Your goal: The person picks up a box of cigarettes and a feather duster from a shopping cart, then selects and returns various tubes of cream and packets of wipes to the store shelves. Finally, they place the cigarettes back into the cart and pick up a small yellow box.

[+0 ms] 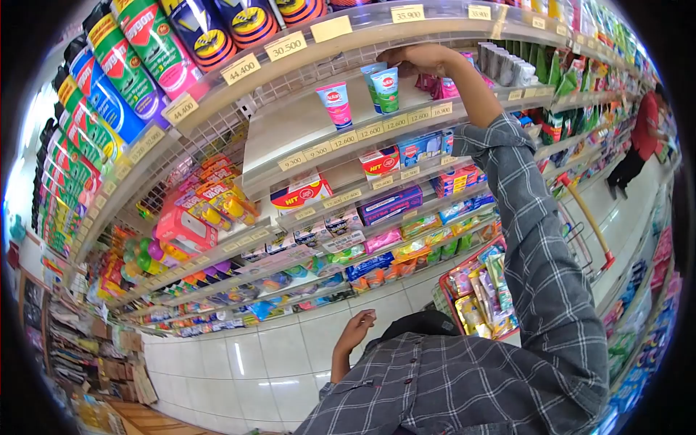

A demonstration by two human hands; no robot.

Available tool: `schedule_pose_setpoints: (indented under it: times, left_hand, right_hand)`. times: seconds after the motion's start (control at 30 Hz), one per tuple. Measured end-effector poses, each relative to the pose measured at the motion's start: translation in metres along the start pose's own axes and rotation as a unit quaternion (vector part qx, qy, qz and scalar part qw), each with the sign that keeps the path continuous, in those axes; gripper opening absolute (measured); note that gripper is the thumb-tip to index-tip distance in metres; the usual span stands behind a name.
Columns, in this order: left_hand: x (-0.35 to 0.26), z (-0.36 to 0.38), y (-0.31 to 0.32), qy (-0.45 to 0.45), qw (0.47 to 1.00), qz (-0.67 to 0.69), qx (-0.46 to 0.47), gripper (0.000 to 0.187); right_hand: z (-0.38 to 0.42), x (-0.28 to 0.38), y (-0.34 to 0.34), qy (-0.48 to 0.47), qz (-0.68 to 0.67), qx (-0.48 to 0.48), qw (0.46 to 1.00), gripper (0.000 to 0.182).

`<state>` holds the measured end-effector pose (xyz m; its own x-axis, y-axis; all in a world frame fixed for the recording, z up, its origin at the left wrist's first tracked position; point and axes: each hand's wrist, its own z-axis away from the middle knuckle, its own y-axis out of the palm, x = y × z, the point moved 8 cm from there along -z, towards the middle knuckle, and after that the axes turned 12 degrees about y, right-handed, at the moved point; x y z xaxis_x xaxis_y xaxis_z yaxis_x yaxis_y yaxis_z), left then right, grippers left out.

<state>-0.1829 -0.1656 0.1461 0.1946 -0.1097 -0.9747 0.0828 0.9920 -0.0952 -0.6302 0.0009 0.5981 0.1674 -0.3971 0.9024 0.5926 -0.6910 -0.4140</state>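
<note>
My right hand reaches over the upper shelf, its bent fingers behind two blue-and-green lotion tubes. The front lotion tube stands upright on its cap; the rear lotion tube is partly covered by it. My fingertips are at the rear tube's upper part, partly hidden. A pink-and-blue lotion tube stands apart to the left. Pink packs lie to the right, beneath my forearm. My left hand hangs low over the floor, fingers loosely curled, with nothing seen in it.
Spray cans line the shelf above, at left. Boxes and colourful packs fill the lower shelves. A red basket of goods stands beside me, near a yellow handle. A person in red stands down the aisle.
</note>
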Motion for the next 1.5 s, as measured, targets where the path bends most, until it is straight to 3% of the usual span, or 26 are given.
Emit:
schedule_pose_setpoints:
  times: [0.27,0.37,0.4,0.47,0.5,0.53,0.57,0.6,0.63,0.67,0.7,0.73,0.8,0.87,0.93,0.97,1.0,1.03,1.13,1.23,1.33,1.43,1.5]
  left_hand:
    - [-0.01,0.005,0.002,-0.024,1.0,-0.019,0.007,0.037]
    - [-0.008,0.001,0.003,-0.016,0.999,-0.036,0.02,0.039]
    - [-0.007,-0.001,0.003,-0.011,0.999,-0.042,0.022,0.039]
    - [0.0,-0.006,0.007,-0.007,0.998,-0.047,0.031,0.038]
    - [0.009,-0.008,0.007,-0.01,0.998,-0.046,0.037,0.037]
    - [0.02,-0.011,0.006,0.023,0.998,-0.045,0.03,0.036]
    - [0.024,-0.012,0.006,0.007,0.996,-0.08,0.039,0.036]
    - [0.027,-0.011,0.005,0.023,0.998,-0.062,0.014,0.036]
    - [0.027,-0.012,0.004,0.042,0.998,-0.043,-0.016,0.035]
    - [0.027,-0.013,0.007,0.013,0.999,-0.031,-0.002,0.033]
    - [0.022,-0.015,0.009,-0.012,1.0,-0.02,0.007,0.032]
    - [0.016,-0.017,0.013,-0.034,0.999,-0.009,0.012,0.03]
    - [-0.008,-0.027,0.04,0.012,0.997,-0.016,0.077,0.031]
    - [-0.025,-0.032,0.065,0.013,0.989,-0.022,0.148,0.043]
    - [-0.017,-0.05,0.073,0.05,0.965,-0.143,0.212,0.043]
    - [-0.008,-0.062,0.075,0.068,0.947,-0.202,0.24,0.044]
    - [-0.01,-0.072,0.081,0.108,0.927,-0.245,0.264,0.04]
    - [-0.008,-0.078,0.08,0.101,0.926,-0.251,0.264,0.039]
    - [-0.039,-0.095,0.1,0.098,0.933,-0.254,0.233,0.039]
    - [-0.074,-0.084,0.118,0.123,0.948,-0.248,0.154,0.039]
    - [-0.078,-0.049,0.136,0.057,0.969,-0.226,0.086,0.039]
    - [-0.05,-0.004,0.158,-0.018,0.981,-0.192,0.038,0.038]
    - [-0.031,0.03,0.172,-0.056,0.98,-0.188,0.017,0.039]
  right_hand:
    - [0.042,-0.006,-0.013,-0.161,-0.078,-0.138,0.974,0.036]
    - [0.105,-0.002,-0.002,-0.102,0.021,-0.281,0.954,0.032]
    - [0.111,-0.003,-0.006,-0.331,0.125,-0.408,0.842,0.028]
    - [0.168,-0.018,0.027,-0.274,0.126,-0.487,0.82,0.024]
    - [0.193,-0.039,0.048,-0.295,0.078,-0.501,0.81,0.017]
    - [0.221,-0.055,0.078,-0.28,0.031,-0.484,0.829,0.013]
    - [0.23,-0.088,0.109,-0.149,0.042,-0.437,0.886,0.015]
    - [0.213,-0.15,0.151,-0.098,0.078,-0.376,0.918,0.024]
    - [0.238,-0.174,0.188,-0.038,0.017,-0.314,0.949,0.04]
    - [0.254,-0.204,0.222,0.074,0.068,-0.214,0.972,0.028]
    - [0.272,-0.239,0.246,0.111,0.054,-0.169,0.978,0.026]
    - [0.289,-0.279,0.268,0.143,0.039,-0.121,0.982,0.035]
    - [0.346,-0.33,0.262,0.097,0.107,-0.295,0.944,0.059]
    - [0.378,-0.394,0.231,0.248,0.054,-0.21,0.944,0.067]
    - [0.424,-0.418,0.168,0.266,0.071,-0.333,0.902,0.061]
    - [0.44,-0.43,0.137,0.207,0.13,-0.41,0.879,0.058]
    - [0.457,-0.444,0.106,0.323,0.082,-0.439,0.834,0.054]
    - [0.467,-0.447,0.076,0.249,0.164,-0.476,0.827,0.053]
    - [0.476,-0.475,-0.001,0.288,0.144,-0.522,0.79,0.058]
    - [0.464,-0.519,-0.052,0.302,0.229,-0.513,0.77,0.075]
    - [0.456,-0.549,-0.072,0.382,0.349,-0.431,0.739,0.076]
    - [0.45,-0.569,-0.074,0.379,0.426,-0.385,0.726,0.075]
    - [0.453,-0.567,-0.066,0.332,0.427,-0.403,0.739,0.064]
